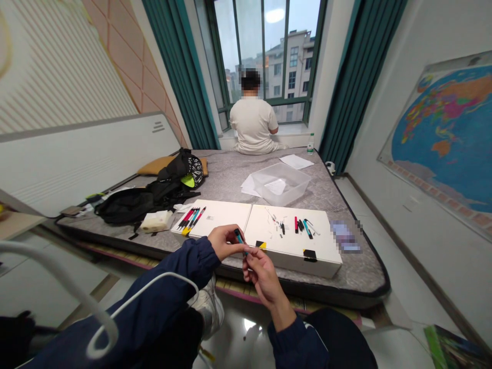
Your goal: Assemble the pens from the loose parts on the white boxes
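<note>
Just in front of the white boxes' near edge, my left hand (226, 243) is closed around a teal and black pen (239, 236), which is tilted. My right hand (263, 271) pinches with thumb and forefinger by the pen's lower end, touching my left fingertips; what lies in that pinch is too small to tell. On the right white box (261, 220) are a red pen part (295, 224), black pen parts (301, 225), a teal pen barrel (308, 229) and several small scattered pieces (275, 220). Several red, teal and black pens (191, 219) lie side by side on the left white box (226, 209).
The boxes rest on a grey mattress (226, 169). Behind them are a clear plastic bin (282, 183) and paper sheets (296, 161). A tissue pack (157, 221) and black backpack (130, 202) lie left. A person in white (252, 123) sits by the window. A white cable (154, 279) crosses my left sleeve.
</note>
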The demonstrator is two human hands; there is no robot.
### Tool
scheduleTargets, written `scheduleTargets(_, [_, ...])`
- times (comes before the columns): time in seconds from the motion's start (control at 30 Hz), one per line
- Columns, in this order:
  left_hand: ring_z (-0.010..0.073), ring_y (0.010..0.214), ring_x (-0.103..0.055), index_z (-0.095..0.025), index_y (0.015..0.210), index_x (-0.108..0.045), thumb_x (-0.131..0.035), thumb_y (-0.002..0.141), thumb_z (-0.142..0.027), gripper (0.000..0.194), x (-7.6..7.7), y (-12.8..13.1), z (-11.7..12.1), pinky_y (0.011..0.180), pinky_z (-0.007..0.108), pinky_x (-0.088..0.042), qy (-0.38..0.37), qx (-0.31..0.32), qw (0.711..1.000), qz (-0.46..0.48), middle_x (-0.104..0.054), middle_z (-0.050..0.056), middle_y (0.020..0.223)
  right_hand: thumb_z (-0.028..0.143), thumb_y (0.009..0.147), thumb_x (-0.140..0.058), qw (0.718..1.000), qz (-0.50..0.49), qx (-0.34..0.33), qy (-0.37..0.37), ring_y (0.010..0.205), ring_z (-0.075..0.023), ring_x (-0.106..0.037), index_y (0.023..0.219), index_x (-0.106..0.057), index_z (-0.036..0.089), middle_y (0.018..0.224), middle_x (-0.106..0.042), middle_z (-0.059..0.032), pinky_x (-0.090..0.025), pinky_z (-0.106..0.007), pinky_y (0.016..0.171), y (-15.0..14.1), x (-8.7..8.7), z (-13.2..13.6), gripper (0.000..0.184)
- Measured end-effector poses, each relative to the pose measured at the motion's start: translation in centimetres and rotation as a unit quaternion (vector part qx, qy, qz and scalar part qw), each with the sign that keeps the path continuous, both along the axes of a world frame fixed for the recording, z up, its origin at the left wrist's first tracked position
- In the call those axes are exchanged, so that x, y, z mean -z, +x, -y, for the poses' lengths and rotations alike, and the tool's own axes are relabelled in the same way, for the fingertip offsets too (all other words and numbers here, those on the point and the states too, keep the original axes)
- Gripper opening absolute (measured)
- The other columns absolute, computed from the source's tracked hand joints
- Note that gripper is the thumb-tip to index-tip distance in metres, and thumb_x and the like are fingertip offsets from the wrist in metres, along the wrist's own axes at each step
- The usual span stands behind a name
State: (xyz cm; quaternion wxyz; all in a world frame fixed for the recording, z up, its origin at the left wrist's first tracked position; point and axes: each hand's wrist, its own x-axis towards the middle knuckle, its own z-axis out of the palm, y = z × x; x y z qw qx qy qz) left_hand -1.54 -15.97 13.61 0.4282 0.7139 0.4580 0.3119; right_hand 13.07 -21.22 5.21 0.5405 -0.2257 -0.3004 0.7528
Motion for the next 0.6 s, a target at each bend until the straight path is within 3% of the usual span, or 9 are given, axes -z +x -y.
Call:
scheduleTargets(0.13, [0.0122, 0.058, -0.062, -0.012, 0.076, -0.057, -0.078, 0.060, -0.035, 0.035, 0.0, 0.0, 0.1, 0.055, 0.022, -0.049, 0.007, -0.012, 1.000, -0.020, -0.066, 0.003, 0.066, 0.036, 0.077, -0.067, 1.000, 0.002, 0.000, 0.007, 0.051, -0.0080, -0.050, 0.094, -0.057, 0.019, 0.066, -0.060, 0.0002, -0.038, -0.018, 0.047, 0.1, -0.3, 0.1, 0.026])
scheduleTargets(0.33, [0.0126, 0.052, -0.061, -0.014, 0.073, -0.051, -0.078, 0.060, -0.036, 0.037, -0.2, 0.2, 0.4, 0.052, 0.024, -0.050, -0.039, -0.026, 0.999, 0.017, -0.063, 0.001, 0.060, 0.037, 0.080, -0.064, 0.999, 0.035, -0.001, 0.027, 0.056, -0.0091, -0.054, 0.098, -0.061, 0.015, 0.072, -0.065, -0.0042, -0.042, -0.019, 0.050, 0.1, -0.3, 0.1, 0.029])
scheduleTargets(0.47, [0.0138, 0.062, -0.064, -0.013, 0.092, -0.053, -0.076, 0.066, -0.035, 0.041, -0.6, 0.1, 0.5, 0.054, 0.023, -0.049, -0.033, -0.032, 0.998, 0.047, -0.070, 0.009, 0.081, 0.040, 0.080, -0.063, 0.998, 0.058, -0.010, 0.029, 0.058, -0.0098, -0.055, 0.097, -0.064, 0.014, 0.074, -0.065, -0.0060, -0.045, -0.020, 0.052, 0.0, -0.3, 0.0, 0.031])
scheduleTargets(0.6, [0.0168, 0.084, -0.066, -0.012, 0.109, -0.052, -0.064, 0.079, -0.032, 0.038, -1.2, 0.0, 0.5, 0.069, 0.027, -0.051, -0.007, 0.007, 0.995, 0.096, -0.069, 0.016, 0.100, 0.041, 0.079, -0.063, 0.999, 0.046, 0.018, 0.012, 0.056, -0.0091, -0.054, 0.091, -0.064, 0.015, 0.071, -0.063, -0.0031, -0.044, -0.019, 0.049, 0.0, -0.4, 0.0, 0.029])
